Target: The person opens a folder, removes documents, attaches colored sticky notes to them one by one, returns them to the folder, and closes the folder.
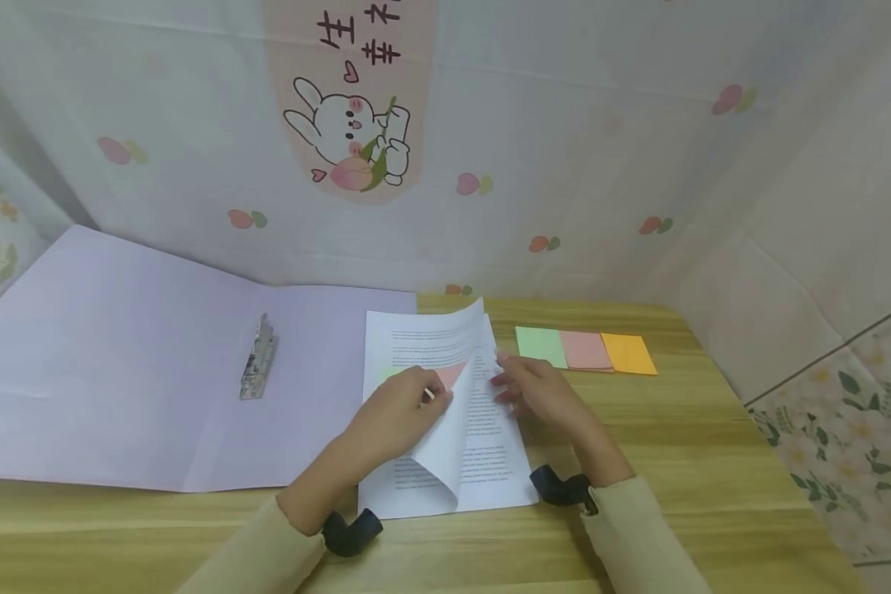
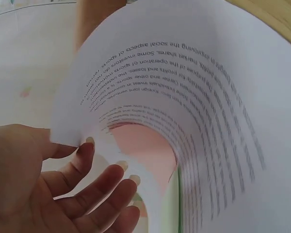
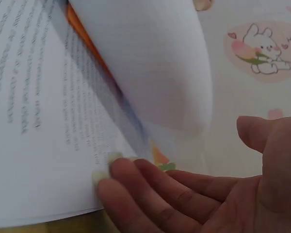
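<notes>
My left hand (image 1: 397,412) pinches the edge of a printed sheet (image 2: 218,97) between thumb and forefinger. The sheet curls over to the left, bent back from the printed page (image 1: 497,437) beneath it. On the curled sheet, a pink sticky note (image 2: 145,145) and a strip of green show in the left wrist view. My right hand (image 1: 542,392) has its fingers extended, fingertips right at the right edge of the lower page. A sliver of orange paper (image 3: 89,41) shows under the lifted sheet in the right wrist view.
Left of the papers lies an open lilac folder (image 1: 119,346) with a metal clip (image 1: 258,359), partly overlapped by the sheets. Green (image 1: 540,346), pink (image 1: 586,351) and orange (image 1: 629,355) sticky note pads lie in a row at the right. A patterned curtain (image 1: 564,124) hangs behind the wooden table (image 1: 676,462).
</notes>
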{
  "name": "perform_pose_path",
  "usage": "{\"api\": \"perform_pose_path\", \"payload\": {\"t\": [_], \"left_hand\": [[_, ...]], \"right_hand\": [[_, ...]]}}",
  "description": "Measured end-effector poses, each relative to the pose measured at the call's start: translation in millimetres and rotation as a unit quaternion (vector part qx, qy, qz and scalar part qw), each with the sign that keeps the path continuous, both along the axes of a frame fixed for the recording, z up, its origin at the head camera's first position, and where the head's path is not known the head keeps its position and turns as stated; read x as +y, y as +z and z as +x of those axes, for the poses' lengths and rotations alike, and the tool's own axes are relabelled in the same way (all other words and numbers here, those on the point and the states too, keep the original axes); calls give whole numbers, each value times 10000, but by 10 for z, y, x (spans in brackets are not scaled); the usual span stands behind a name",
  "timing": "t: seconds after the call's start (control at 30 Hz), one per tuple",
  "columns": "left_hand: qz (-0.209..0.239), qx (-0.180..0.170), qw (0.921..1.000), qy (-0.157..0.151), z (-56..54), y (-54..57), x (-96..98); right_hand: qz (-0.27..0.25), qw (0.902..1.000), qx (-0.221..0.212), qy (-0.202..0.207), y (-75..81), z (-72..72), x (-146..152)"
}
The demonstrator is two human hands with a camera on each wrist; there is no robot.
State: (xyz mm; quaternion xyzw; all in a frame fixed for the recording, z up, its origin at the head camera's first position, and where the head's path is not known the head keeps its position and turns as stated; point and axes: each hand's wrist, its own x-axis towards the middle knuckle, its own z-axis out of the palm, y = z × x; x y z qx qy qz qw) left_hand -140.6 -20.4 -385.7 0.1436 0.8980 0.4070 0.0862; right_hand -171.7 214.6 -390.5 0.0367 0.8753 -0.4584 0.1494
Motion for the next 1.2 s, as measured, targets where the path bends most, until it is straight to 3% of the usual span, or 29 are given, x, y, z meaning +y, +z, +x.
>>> {"api": "perform_pose_path", "payload": {"t": [0.1,0.2,0.33,0.57,0.77,0.9,1.03,1.2], "left_hand": [[-24,-76,9998,-196,-14,-32,73],[-157,-157,9988,-436,-5,-65,77],[-416,-124,9964,-734,41,-92,-20],[-734,189,9929,-918,120,-107,-214],[-1184,495,9863,-1040,160,-139,-355],[-1403,604,9815,-1157,182,-143,-441],[-1613,702,9777,-1148,205,-143,-563],[-1799,996,9743,-914,265,-157,-836]], "right_hand": [[-232,9996,-128,-60,-52,-30,21],[-133,9998,-128,-92,-77,-39,40],[253,9997,11,26,-108,-43,34],[672,9965,475,149,-133,-22,38],[2024,9735,928,527,42,80,37],[2375,9552,1051,1416,134,170,-17],[2571,9332,975,2312,95,287,-44],[2693,9229,718,2658,4,478,-75]]}}
